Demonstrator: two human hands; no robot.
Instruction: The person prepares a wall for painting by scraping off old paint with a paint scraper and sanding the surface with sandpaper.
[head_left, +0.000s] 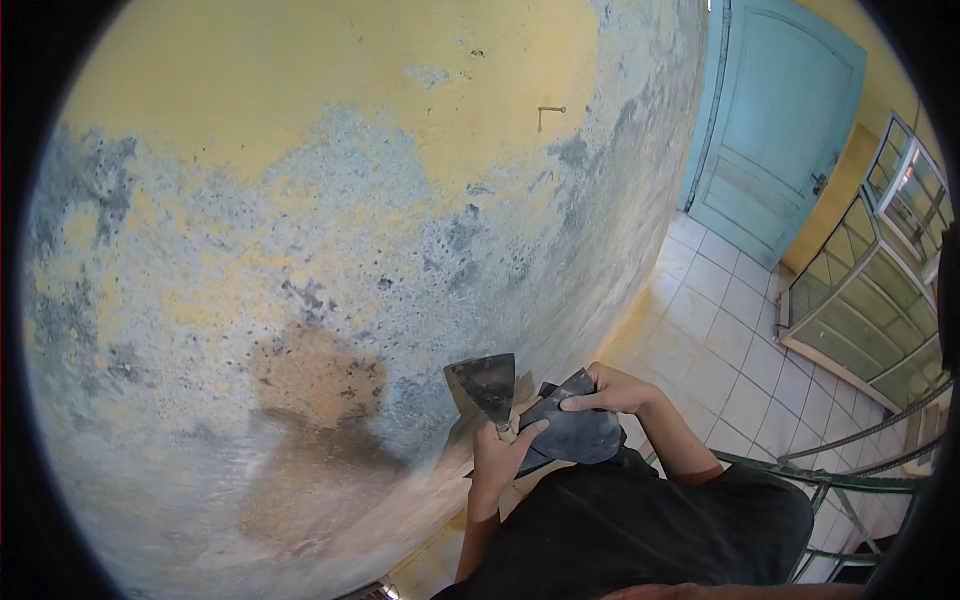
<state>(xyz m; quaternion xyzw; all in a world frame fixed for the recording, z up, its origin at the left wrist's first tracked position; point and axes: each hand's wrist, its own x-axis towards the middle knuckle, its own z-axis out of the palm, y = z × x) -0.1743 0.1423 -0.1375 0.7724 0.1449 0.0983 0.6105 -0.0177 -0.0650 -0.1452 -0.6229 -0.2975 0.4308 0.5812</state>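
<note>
My left hand (501, 454) grips the handle of a putty knife (487, 382), its broad, stained blade pointing up beside the wall. The thumb of that hand also presses on a dark grey flexible sheet (581, 431), which looks like sandpaper. My right hand (611, 394) pinches the sheet's other end, where a strip is folded over. More dark material shows under the sheet; I cannot tell whether it is a separate piece. Before me stands a wall (337, 262) with yellow paint worn away to patchy blue-grey and whitish plaster.
A bent nail or hook (551, 111) sticks out of the wall. Beyond the tiled floor (709, 330) are a blue door (780, 127) and a glass-paned cabinet or frame (855, 300). Green metal bars (847, 484) run close behind my right side.
</note>
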